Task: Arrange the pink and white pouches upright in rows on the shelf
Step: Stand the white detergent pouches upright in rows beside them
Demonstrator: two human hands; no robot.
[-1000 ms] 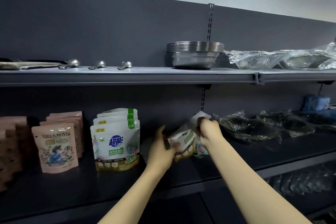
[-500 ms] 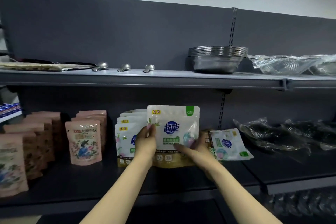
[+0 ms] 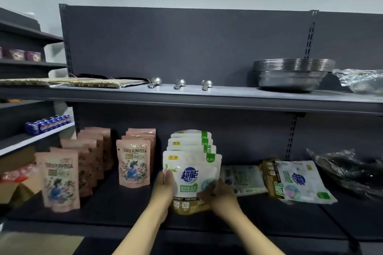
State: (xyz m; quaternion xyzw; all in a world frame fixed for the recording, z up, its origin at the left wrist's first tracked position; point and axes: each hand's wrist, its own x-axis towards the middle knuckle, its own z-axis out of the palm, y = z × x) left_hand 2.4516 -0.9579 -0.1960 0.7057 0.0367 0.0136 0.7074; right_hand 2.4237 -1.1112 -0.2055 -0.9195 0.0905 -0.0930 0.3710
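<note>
Left hand (image 3: 164, 184) and right hand (image 3: 219, 193) clasp front white pouch (image 3: 191, 180), seating it upright in its row; next, judged: release, fetch a flat pouch (image 3: 298, 182).

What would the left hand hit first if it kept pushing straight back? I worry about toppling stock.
Probably the left hand drives the front white pouch into the upright white row behind it.

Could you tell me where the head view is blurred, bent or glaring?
Head view: front white pouch prints sharp between the hands; pink pouches at far left smear with motion blur; the wide lens bows the upper shelf edge; ceiling light glares on the wrapped dishes; lying pouches look soft.
</note>
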